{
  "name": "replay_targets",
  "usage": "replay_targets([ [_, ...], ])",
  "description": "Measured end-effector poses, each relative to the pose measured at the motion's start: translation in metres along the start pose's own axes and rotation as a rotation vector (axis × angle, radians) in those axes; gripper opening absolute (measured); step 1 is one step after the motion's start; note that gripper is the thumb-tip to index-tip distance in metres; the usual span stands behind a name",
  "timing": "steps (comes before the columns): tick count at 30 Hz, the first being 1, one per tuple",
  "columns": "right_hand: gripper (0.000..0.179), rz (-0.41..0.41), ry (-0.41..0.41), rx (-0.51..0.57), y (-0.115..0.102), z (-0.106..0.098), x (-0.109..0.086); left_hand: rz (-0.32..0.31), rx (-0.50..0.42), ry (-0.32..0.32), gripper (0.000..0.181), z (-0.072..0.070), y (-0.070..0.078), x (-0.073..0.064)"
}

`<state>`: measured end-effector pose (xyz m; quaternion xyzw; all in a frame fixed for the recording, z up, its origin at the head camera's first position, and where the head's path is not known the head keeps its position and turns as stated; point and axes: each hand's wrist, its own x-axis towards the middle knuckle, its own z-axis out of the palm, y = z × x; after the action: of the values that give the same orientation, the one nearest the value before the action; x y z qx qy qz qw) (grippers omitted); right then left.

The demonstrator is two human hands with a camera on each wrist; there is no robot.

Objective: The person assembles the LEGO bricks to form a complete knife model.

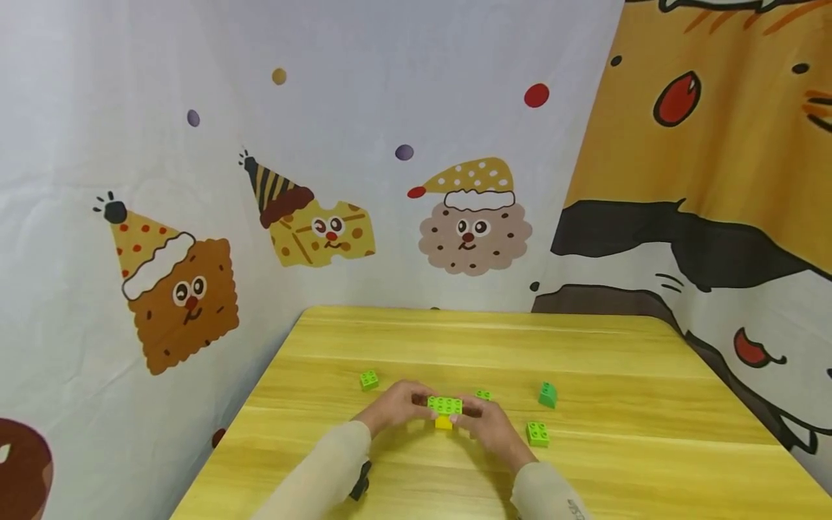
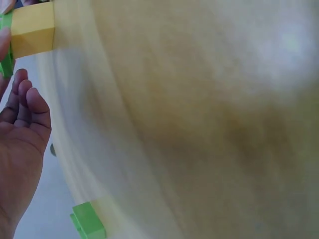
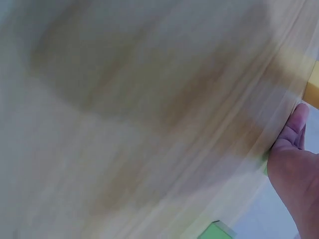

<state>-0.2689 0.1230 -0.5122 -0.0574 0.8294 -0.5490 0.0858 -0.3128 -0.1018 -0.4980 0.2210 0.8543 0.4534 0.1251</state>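
A long light-green toy brick (image 1: 445, 406) with two rows of studs sits on top of a yellow block (image 1: 444, 422) at the middle of the table. My left hand (image 1: 398, 406) grips the green brick's left end between thumb and fingers. From the other side, my right hand (image 1: 492, 429) pinches its right end. In the left wrist view, the yellow block (image 2: 33, 30) joins the green brick (image 2: 7, 62), with the lower fingers of the left hand (image 2: 22, 144) curled below. The right wrist view shows the right hand (image 3: 296, 169) beside the yellow block's edge (image 3: 313, 87).
Small light-green bricks lie around: one (image 1: 369, 380) beyond the left hand, one (image 1: 483, 395) behind the right hand, one (image 1: 537, 434) to its right. A darker green curved brick (image 1: 548, 395) lies farther right. A printed curtain (image 1: 390, 289) hangs behind the wooden table (image 1: 494, 339).
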Motion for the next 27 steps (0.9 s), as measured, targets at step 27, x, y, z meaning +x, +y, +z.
replay_targets([
  [27,0.065,-0.016,-0.052,0.085,0.002,-0.0027,-0.0038,-0.022,-0.07,0.048,0.028,0.0065,-0.0013,-0.0005],
])
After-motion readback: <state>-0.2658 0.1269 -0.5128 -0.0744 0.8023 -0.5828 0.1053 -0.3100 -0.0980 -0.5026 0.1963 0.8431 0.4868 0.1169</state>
